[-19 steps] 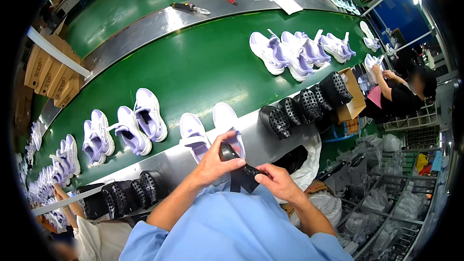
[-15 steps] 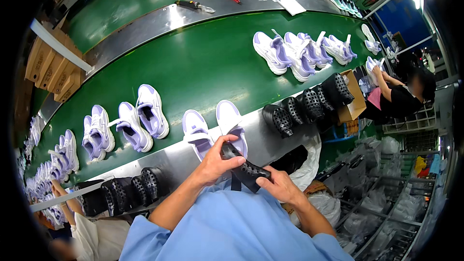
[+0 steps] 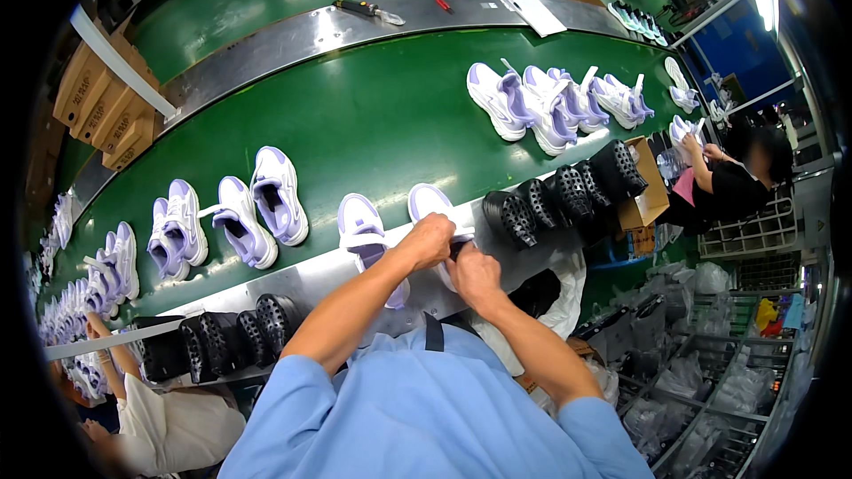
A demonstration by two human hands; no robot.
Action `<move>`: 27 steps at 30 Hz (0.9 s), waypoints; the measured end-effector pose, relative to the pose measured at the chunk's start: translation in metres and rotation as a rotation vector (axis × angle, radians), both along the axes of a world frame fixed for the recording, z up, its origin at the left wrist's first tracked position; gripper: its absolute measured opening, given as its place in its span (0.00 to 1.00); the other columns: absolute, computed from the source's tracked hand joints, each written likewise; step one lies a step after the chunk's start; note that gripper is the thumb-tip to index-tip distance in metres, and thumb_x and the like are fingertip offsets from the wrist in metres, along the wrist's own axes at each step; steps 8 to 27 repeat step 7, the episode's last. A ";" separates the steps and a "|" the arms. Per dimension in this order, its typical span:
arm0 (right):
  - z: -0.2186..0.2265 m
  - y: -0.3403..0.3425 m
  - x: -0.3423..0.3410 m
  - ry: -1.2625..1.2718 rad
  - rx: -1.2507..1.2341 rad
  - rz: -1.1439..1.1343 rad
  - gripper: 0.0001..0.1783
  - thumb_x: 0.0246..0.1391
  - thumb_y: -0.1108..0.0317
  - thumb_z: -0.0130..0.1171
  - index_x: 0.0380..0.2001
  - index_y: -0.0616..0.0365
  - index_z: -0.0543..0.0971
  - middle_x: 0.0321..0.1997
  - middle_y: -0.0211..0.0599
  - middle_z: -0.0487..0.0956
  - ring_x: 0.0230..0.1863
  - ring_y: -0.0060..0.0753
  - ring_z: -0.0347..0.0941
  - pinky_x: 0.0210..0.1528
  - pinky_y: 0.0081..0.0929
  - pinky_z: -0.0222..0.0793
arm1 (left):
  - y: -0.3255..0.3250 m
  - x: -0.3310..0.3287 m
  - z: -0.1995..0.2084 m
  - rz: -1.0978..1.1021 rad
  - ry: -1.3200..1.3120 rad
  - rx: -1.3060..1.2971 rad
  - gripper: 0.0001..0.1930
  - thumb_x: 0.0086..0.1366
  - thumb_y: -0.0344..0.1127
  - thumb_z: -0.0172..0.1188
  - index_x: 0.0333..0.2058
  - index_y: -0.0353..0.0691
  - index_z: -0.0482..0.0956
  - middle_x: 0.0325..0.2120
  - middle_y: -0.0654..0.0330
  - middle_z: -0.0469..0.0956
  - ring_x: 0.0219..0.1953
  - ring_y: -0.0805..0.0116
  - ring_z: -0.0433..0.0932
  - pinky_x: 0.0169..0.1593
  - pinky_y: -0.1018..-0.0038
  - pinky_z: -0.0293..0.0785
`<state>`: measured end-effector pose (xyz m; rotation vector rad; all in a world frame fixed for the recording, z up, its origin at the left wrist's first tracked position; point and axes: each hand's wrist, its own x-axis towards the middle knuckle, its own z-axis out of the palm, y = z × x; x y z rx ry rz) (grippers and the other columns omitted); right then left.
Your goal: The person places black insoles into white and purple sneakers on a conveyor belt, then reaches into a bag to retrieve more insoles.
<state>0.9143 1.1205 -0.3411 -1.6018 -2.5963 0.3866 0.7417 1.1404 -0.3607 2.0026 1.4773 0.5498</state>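
Note:
A white and lilac sneaker (image 3: pixel 429 202) lies at the near edge of the green conveyor belt (image 3: pixel 373 124), with its mate (image 3: pixel 359 223) just to its left. My left hand (image 3: pixel 430 239) grips the heel opening of the right-hand sneaker. Touching it from below, my right hand (image 3: pixel 475 277) holds a black insert (image 3: pixel 458 251), only a sliver of which shows between the two hands at the shoe's opening. My forearms come up from a light blue shirt.
Rows of black perforated inserts stand on the steel ledge to the right (image 3: pixel 559 197) and left (image 3: pixel 231 337). More sneaker pairs lie on the belt at left (image 3: pixel 240 213) and far right (image 3: pixel 541 102). One co-worker (image 3: pixel 737 179) sits by a cardboard box (image 3: pixel 650 193); another (image 3: pixel 160 426) is lower left.
Both hands have moved up from over my lap to the sneaker's opening. The black insert, earlier held in plain sight between them, is now mostly hidden at the shoe.

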 end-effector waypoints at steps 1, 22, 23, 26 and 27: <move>-0.001 -0.001 -0.011 0.024 0.027 0.006 0.23 0.58 0.54 0.68 0.35 0.67 0.77 0.27 0.58 0.83 0.32 0.60 0.84 0.36 0.54 0.80 | 0.000 -0.002 -0.002 0.008 0.003 -0.005 0.07 0.56 0.28 0.60 0.31 0.29 0.81 0.33 0.37 0.80 0.43 0.36 0.79 0.51 0.50 0.76; 0.010 0.002 0.031 0.301 -0.081 0.003 0.32 0.55 0.66 0.68 0.60 0.67 0.72 0.48 0.51 0.80 0.51 0.54 0.78 0.53 0.43 0.75 | -0.031 -0.011 0.013 0.356 -0.225 0.015 0.36 0.54 0.34 0.69 0.64 0.38 0.73 0.60 0.34 0.71 0.59 0.39 0.73 0.64 0.57 0.70; 0.010 0.002 0.031 0.301 -0.081 0.003 0.32 0.55 0.66 0.68 0.60 0.67 0.72 0.48 0.51 0.80 0.51 0.54 0.78 0.53 0.43 0.75 | -0.031 -0.011 0.013 0.356 -0.225 0.015 0.36 0.54 0.34 0.69 0.64 0.38 0.73 0.60 0.34 0.71 0.59 0.39 0.73 0.64 0.57 0.70; 0.010 0.002 0.031 0.301 -0.081 0.003 0.32 0.55 0.66 0.68 0.60 0.67 0.72 0.48 0.51 0.80 0.51 0.54 0.78 0.53 0.43 0.75 | -0.031 -0.011 0.013 0.356 -0.225 0.015 0.36 0.54 0.34 0.69 0.64 0.38 0.73 0.60 0.34 0.71 0.59 0.39 0.73 0.64 0.57 0.70; 0.010 0.002 0.031 0.301 -0.081 0.003 0.32 0.55 0.66 0.68 0.60 0.67 0.72 0.48 0.51 0.80 0.51 0.54 0.78 0.53 0.43 0.75 | -0.031 -0.011 0.013 0.356 -0.225 0.015 0.36 0.54 0.34 0.69 0.64 0.38 0.73 0.60 0.34 0.71 0.59 0.39 0.73 0.64 0.57 0.70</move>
